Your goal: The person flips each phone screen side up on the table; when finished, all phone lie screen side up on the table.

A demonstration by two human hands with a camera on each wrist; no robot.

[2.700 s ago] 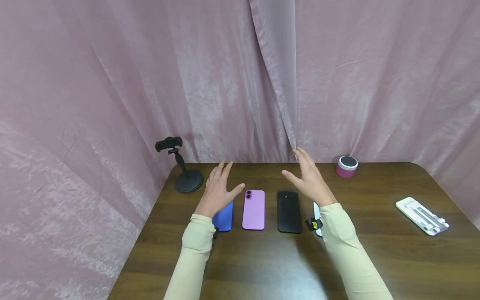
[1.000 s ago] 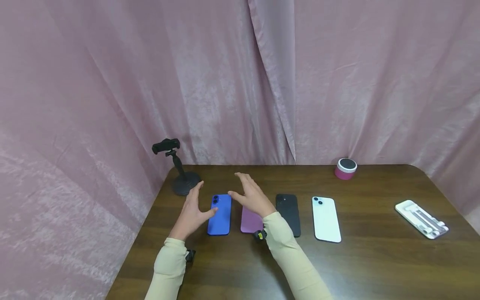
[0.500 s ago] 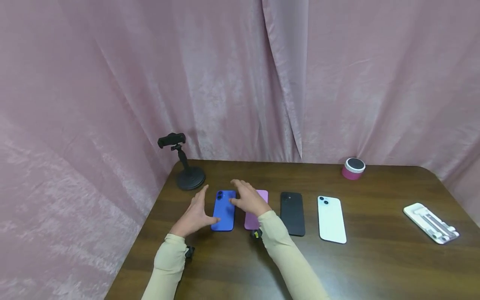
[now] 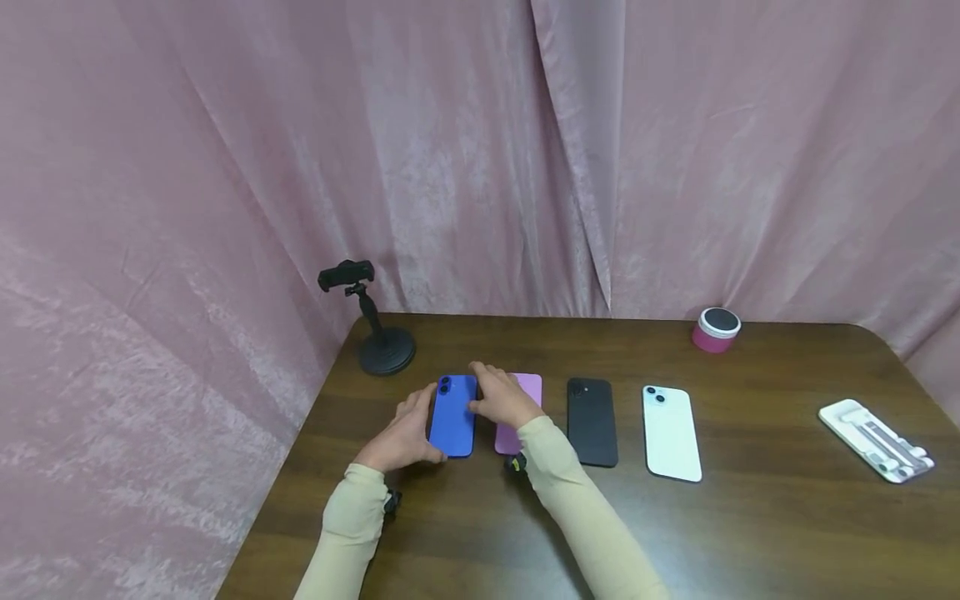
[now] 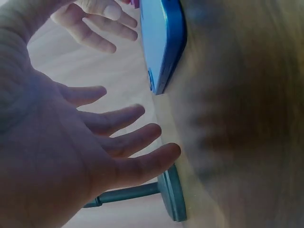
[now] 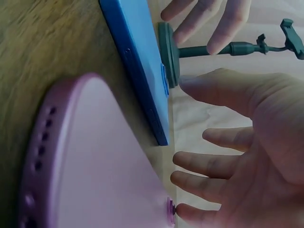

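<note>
A blue phone (image 4: 453, 421) lies camera side up on the wooden table, between my two hands. Beside its left edge is my left hand (image 4: 405, 435), thumb near the lower corner. The left wrist view shows its fingers (image 5: 128, 142) spread, apart from the phone. My right hand (image 4: 504, 400) hovers over a purple phone (image 4: 529, 388), partly covering it, with the thumb by the blue phone's right edge. In the right wrist view that hand's fingers (image 6: 209, 164) are extended and hold nothing, and the purple phone (image 6: 99, 166) lies flat in front.
Rightward in the row lie a black phone (image 4: 592, 423) and a white phone (image 4: 671, 433). A black phone stand (image 4: 386, 350) is at the back left. A pink and white round container (image 4: 716, 330) stands at the back, and a white flat device (image 4: 876, 440) lies far right.
Both hands have shifted left from above the row to either side of the blue phone. They have lowered, and the left hand has come closer to its edge. The phones remain in place.
</note>
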